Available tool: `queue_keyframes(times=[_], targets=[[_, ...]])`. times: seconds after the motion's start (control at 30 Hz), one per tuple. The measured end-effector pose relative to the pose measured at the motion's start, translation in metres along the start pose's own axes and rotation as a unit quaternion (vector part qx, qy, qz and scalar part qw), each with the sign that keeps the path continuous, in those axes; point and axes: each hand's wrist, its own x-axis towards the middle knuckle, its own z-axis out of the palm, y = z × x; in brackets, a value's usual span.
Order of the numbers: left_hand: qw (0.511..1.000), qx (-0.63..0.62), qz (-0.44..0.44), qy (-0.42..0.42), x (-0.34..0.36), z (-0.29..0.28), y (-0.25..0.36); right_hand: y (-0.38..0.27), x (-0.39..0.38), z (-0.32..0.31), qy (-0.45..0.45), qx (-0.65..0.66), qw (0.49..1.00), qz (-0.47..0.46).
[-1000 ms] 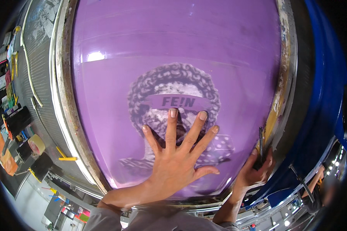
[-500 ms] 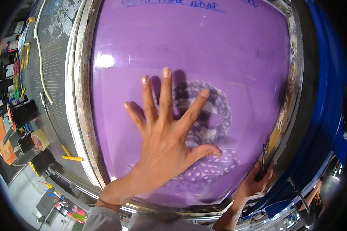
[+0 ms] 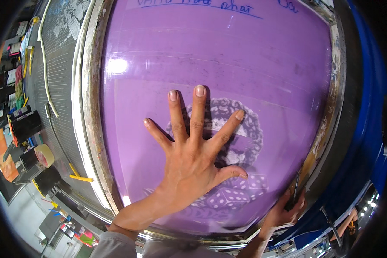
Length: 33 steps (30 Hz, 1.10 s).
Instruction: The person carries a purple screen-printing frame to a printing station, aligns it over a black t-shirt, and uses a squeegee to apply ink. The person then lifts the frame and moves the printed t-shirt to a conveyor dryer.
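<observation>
My left hand lies spread, fingers wide apart, on the purple screen, over the left part of a pale printed design with a curly-haired head and dice. The hand hides part of the design. At the lower right, my right hand is curled round a slim dark tool beside the screen's worn frame.
On the left are a dark ridged board, white cable, yellow-handled tool, tape roll and several dark containers. Blue material curves along the right. Another person's arm shows at lower right.
My left hand has shifted upward over the design, with some drop back since half a second ago. Blue handwriting has come into view at the top. My right hand keeps its grip.
</observation>
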Motion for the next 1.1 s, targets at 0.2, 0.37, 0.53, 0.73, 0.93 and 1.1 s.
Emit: queue_keyframes(times=[0.2, 0.37, 0.53, 0.73, 0.93, 1.1], targets=[[1.0, -0.002, -0.001, 0.008, -0.003, 0.002, -0.001, 0.004, 0.0, 0.0, -0.004, -0.007, 1.0, -0.015], [0.999, 0.015, 0.033, -0.009, -0.016, -0.003, -0.013, 0.011, -0.002, 0.003, 0.027, -0.002, 0.999, -0.043], [0.997, -0.041, 0.014, -0.071, -0.062, -0.005, -0.034, 0.009, 0.005, 0.009, 0.076, -0.007, 0.993, -0.085], [0.993, -0.06, -0.027, -0.096, -0.085, -0.01, -0.015, 0.007, 0.003, 0.01, 0.082, 0.011, 0.993, -0.085], [0.991, -0.065, -0.005, -0.12, -0.114, 0.009, -0.02, 0.01, 0.001, 0.01, 0.088, -0.003, 0.992, -0.091], [0.989, -0.096, -0.019, -0.114, -0.112, 0.0, -0.016, 0.005, 0.002, 0.01, 0.085, -0.009, 0.993, -0.085]])
